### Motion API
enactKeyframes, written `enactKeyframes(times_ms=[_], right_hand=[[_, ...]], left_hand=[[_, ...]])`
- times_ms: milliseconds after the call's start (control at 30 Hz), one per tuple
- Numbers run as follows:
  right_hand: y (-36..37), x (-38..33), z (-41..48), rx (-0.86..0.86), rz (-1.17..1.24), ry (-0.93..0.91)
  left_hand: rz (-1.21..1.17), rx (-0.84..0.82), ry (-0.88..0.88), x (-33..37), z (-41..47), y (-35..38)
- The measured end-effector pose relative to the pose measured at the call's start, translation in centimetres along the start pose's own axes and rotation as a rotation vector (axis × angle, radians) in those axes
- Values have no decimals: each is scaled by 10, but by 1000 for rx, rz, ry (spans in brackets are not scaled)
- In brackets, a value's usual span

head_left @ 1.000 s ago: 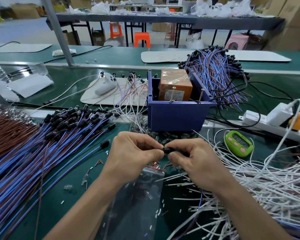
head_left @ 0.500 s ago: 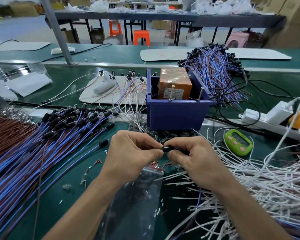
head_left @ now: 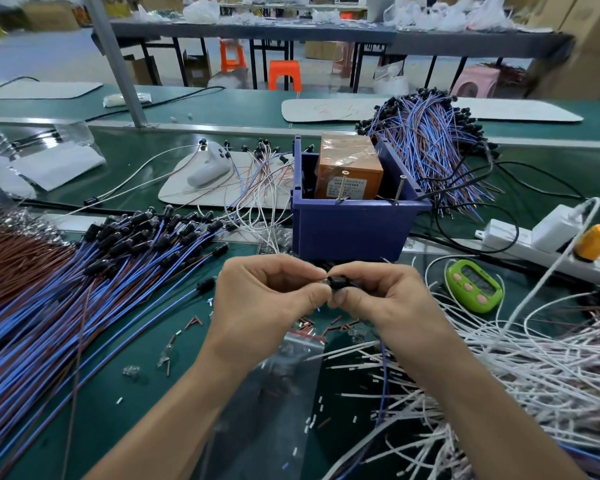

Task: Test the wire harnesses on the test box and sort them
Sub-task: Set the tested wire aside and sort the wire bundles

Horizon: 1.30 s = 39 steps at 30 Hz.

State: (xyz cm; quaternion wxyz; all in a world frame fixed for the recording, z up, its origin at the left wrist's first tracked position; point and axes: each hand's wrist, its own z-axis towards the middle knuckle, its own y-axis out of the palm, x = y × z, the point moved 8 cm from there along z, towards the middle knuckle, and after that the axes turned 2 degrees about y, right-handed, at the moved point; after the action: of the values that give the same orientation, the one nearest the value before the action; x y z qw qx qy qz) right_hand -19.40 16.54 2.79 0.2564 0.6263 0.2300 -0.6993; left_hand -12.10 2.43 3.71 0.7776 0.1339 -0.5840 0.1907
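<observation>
Now, left hand (head_left: 264, 299): fingers (head_left: 305, 270) curled, pinching the black connector (head_left: 336, 282) from its 9 o'clock side.
Right hand (head_left: 381, 299): pinches the same connector from 3 o'clock (both thumbs nearly touching).
Blue wire (head_left: 383, 375): hangs from the connector toward 6 o'clock.
Test box (head_left: 349, 168): orange, upright in blue bin (head_left: 354, 230), 12 o'clock of hands.
Blue harness pile (head_left: 84, 289): on bench (head_left: 118, 393), 9 o'clock.
White wires (head_left: 534, 358): 4 o'clock.

Green bench (head_left: 125, 403): blue wires (head_left: 84, 306), white wires (head_left: 534, 368), blue bin (head_left: 350, 230)
</observation>
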Motion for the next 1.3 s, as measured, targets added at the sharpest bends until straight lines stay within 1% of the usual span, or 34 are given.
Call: enactKeyframes(times_ms=[67,133,233,333,467,567,633,833,1000,1167,1300], right_hand=[[-1,4,0,-11,118,49],[-2,8,0,-19,172,85],[-6,11,0,-45,214,124],[-6,10,-1,-109,248,131],[2,11,-2,-189,305,147],[6,11,-2,-219,315,139],[7,11,-2,-208,287,130],[1,5,-3,-99,113,67],[-2,-1,-2,-18,-106,-12],[-3,-3,-1,17,-195,-43],[-2,-1,-1,0,-251,-48]], left_hand=[[1,-8,35,5,-2,3],[-5,-1,54,10,-3,3],[-24,35,79,15,-3,-2],[-42,48,106,21,-4,-5],[-35,9,151,26,-7,2],[-22,-24,195,31,-10,4],[2,-22,203,32,-10,5],[111,22,180,24,-9,-1],[199,23,188,26,-11,0],[275,13,162,25,-11,1],[285,43,126,22,-12,1]])
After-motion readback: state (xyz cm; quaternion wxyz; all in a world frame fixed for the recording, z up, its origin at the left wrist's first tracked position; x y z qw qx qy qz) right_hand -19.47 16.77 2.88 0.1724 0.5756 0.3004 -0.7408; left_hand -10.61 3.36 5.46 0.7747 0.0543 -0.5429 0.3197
